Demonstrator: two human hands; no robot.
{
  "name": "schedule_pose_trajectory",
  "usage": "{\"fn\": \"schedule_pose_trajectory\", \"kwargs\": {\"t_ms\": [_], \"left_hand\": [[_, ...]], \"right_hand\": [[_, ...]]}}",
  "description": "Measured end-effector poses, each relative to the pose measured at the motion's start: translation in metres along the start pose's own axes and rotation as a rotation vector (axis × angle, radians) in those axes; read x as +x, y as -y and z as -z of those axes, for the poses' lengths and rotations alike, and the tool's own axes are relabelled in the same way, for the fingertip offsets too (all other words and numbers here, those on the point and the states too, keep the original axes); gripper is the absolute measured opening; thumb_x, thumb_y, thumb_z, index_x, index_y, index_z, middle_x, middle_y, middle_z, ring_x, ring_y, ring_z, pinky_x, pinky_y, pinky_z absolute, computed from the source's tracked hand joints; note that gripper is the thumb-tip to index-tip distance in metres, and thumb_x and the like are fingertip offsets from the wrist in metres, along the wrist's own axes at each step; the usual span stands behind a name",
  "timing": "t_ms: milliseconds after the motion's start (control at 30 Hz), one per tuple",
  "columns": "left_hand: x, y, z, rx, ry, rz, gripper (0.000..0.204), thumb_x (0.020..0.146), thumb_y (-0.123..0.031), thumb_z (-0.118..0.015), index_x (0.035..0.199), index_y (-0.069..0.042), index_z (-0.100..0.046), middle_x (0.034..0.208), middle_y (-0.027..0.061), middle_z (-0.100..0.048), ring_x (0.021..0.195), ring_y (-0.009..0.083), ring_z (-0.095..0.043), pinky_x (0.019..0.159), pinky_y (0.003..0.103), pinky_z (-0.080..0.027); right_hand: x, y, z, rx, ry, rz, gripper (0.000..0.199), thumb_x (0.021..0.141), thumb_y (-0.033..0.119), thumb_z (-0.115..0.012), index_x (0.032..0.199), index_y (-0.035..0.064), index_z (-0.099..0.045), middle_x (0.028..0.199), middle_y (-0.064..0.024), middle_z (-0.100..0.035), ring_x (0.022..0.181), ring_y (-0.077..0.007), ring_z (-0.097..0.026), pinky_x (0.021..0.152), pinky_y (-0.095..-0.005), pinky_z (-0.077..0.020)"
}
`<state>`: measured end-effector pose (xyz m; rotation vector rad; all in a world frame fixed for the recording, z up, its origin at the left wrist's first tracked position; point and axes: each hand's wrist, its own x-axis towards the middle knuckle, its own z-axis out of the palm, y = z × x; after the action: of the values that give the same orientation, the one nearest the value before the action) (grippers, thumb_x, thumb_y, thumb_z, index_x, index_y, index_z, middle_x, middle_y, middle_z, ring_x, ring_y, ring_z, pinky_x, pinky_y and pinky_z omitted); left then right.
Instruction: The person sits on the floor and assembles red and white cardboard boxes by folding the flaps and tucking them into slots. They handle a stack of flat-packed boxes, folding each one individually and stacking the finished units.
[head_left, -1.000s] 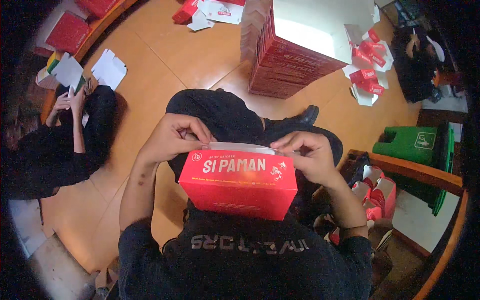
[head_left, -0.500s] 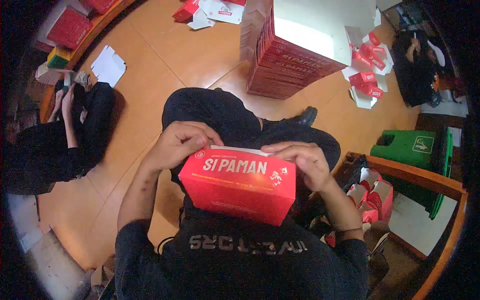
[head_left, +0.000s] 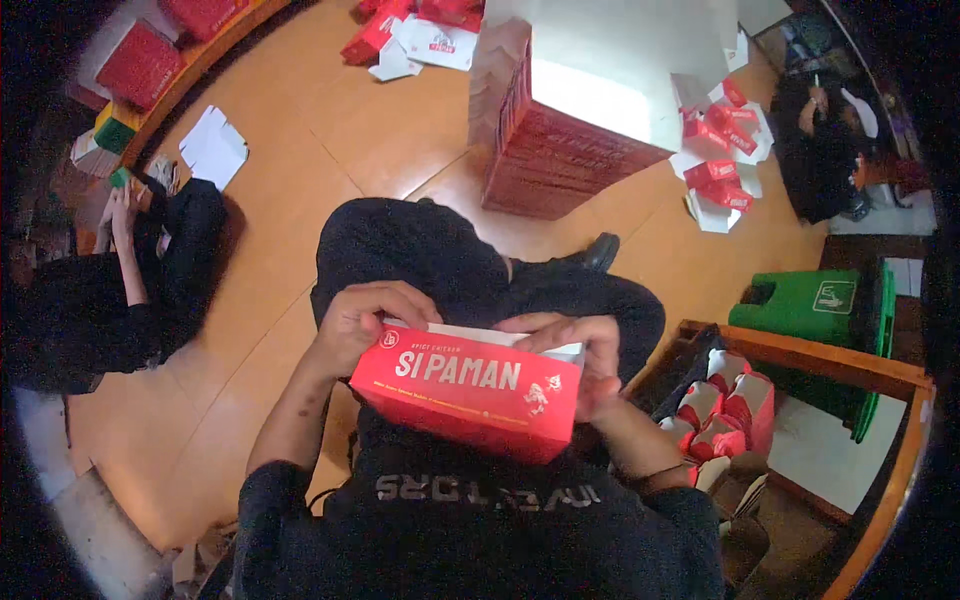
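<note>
The left hand [head_left: 362,322] clamps the upper left corner of the red carton [head_left: 470,390], fingers curled over the top edge and thumb against the rear; its forearm rises from the lower left, elbow out. The carton sits between both hands, over the lap of the seated person, well above the floor [head_left: 300,180]. Its long axis runs left to right, dipping slightly toward the right end, printed face toward the camera. A white inner flap [head_left: 480,336] shows along the top edge, just beyond the fingertips of both hands. The right hand [head_left: 585,355] closes on the upper right corner, fingers laid over the flap edge, wrist bent inward. Both hands are equally near.
</note>
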<state>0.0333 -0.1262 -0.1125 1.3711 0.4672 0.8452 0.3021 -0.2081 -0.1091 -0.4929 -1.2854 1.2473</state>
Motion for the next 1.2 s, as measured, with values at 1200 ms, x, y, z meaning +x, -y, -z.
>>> {"fn": "schedule_pose_trajectory", "kwargs": {"t_ms": [1200], "left_hand": [[0.005, 0.090, -0.048, -1.000, -0.109, -0.213, 0.055, 0.095, -0.062, -0.040, 0.075, -0.014, -0.059, 0.107, 0.0073, -0.053, 0.119, 0.0288, -0.051, 0.102, 0.049, -0.041]], "right_hand": [[-0.017, -0.010, 0.032, 0.439, -0.285, -0.369, 0.025, 0.098, 0.026, -0.054, 0.086, 0.0046, -0.054, 0.100, -0.0154, -0.061, 0.117, -0.0502, -0.055, 0.094, -0.0694, -0.0465]]}}
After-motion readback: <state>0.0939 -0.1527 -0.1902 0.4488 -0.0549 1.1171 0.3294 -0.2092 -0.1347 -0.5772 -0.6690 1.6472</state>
